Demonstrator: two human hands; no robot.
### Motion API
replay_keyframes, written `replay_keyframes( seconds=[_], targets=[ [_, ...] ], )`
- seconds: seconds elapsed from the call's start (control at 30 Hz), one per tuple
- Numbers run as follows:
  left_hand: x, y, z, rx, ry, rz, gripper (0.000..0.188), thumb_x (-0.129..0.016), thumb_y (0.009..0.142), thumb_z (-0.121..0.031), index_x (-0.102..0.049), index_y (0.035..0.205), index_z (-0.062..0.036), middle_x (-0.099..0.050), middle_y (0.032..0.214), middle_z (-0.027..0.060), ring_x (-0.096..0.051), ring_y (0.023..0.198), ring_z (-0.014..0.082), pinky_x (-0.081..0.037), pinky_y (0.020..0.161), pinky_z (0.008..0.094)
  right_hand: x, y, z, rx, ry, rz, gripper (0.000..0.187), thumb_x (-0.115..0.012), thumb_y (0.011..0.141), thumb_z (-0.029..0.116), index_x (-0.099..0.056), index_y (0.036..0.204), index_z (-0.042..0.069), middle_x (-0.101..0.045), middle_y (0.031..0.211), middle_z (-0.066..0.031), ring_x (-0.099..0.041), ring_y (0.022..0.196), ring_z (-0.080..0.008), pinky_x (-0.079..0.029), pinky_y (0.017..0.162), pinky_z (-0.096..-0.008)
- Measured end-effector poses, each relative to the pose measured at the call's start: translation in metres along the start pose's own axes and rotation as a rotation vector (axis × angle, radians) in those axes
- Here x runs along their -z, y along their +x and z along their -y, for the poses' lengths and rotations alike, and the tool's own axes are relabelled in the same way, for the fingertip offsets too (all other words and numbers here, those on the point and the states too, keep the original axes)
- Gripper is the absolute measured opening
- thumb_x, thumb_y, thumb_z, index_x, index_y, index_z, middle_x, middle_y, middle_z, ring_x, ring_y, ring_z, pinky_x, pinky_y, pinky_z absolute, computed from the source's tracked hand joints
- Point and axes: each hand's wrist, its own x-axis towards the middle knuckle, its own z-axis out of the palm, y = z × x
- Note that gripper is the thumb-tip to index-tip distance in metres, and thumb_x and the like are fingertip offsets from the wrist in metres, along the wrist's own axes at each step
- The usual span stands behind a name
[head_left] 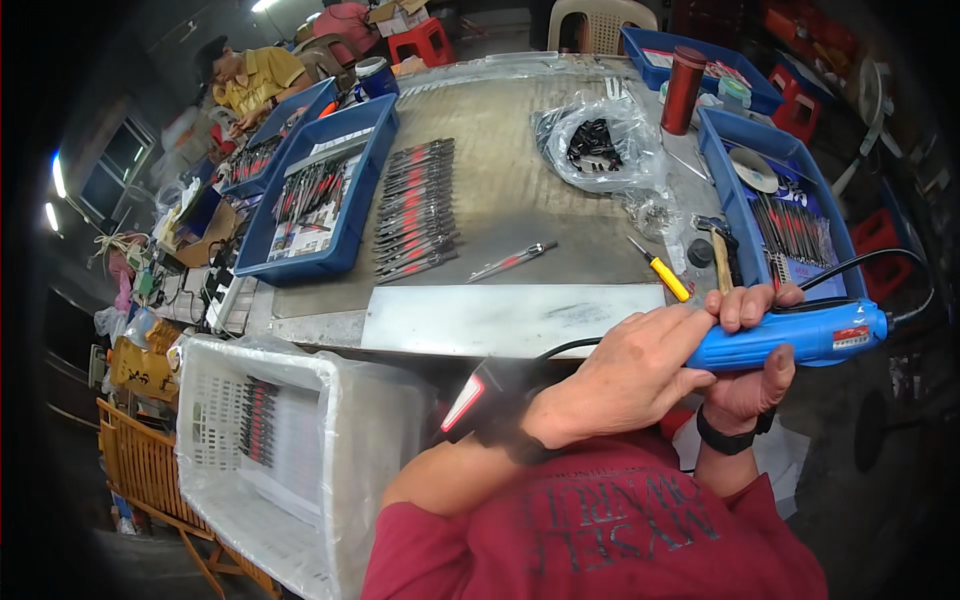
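My left hand point(640, 365) is closed around the left end of a blue electric screwdriver point(800, 338), its thumb along the near side. Under the tool's body my right hand point(742, 392), with a black watch on the wrist, cups and grips it. Fingertips curl over the tool's top edge. The tool's tip is hidden by the left hand; a black cord leaves its right end. Just beyond lie a yellow-handled screwdriver point(668, 278) and a hammer point(720, 258). One pen-like piece point(512, 261) lies alone mid-table, right of a long row of similar dark and red pieces point(415, 205).
Blue trays point(375, 175) of such pieces stand left and another blue tray point(845, 230) right. A clear bag point(550, 150) holds black parts. A red flask point(683, 92) stands behind. A white plate point(510, 318) edges the table, beside a plastic-lined basket point(330, 420). Another person point(262, 78) sits far left.
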Motion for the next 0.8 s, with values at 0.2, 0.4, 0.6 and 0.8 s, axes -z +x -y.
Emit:
replay_keyframes(
  seconds=[0.2,0.4,0.6,0.8],
  targets=[
    [0.009,-0.009,0.011,0.035,0.023,-0.021,0.045,-0.068,0.072,-0.014,-0.048,0.109,0.0025,-0.055,0.090,0.0183,-0.052,0.085,0.0363,-0.043,0.073,0.0406,-0.005,-0.003,-0.016,-0.095,0.016,-0.120,0.036,-0.059,0.078,0.026,-0.045,0.108,0.011,-0.048,0.081,-0.0041,-0.048,0.074,-0.0168,-0.037,0.083,-0.0377],
    [0.044,-0.028,0.048,0.095,0.245,-0.196,0.031,-0.065,0.073,-0.007,-0.057,0.103,0.0005,-0.060,0.097,0.0170,-0.056,0.091,0.0336,-0.045,0.080,0.0370,0.000,0.010,-0.013,-0.122,-0.005,-0.191,0.031,-0.054,0.081,0.026,-0.045,0.105,0.010,-0.046,0.078,-0.0040,-0.045,0.071,-0.0162,-0.037,0.075,-0.0346],
    [0.085,-0.052,0.117,0.450,0.759,-0.272,0.019,-0.061,0.076,-0.008,-0.058,0.094,-0.0038,-0.058,0.090,0.0114,-0.052,0.085,0.0304,-0.042,0.072,0.0414,0.015,0.029,-0.011,-0.075,-0.017,-0.395,0.023,-0.053,0.085,0.023,-0.046,0.101,0.008,-0.045,0.078,-0.0042,-0.043,0.072,-0.0161,-0.037,0.074,-0.0340],
    [0.074,-0.063,0.143,0.548,0.956,-0.103,0.024,-0.064,0.075,-0.015,-0.058,0.097,-0.0074,-0.056,0.095,0.0064,-0.051,0.091,0.0266,-0.041,0.073,0.0409,0.031,0.052,-0.006,0.070,-0.001,-0.406,0.025,-0.057,0.084,0.029,-0.046,0.098,0.010,-0.046,0.078,-0.0039,-0.045,0.075,-0.0175,-0.038,0.077,-0.0383]
  ],
)
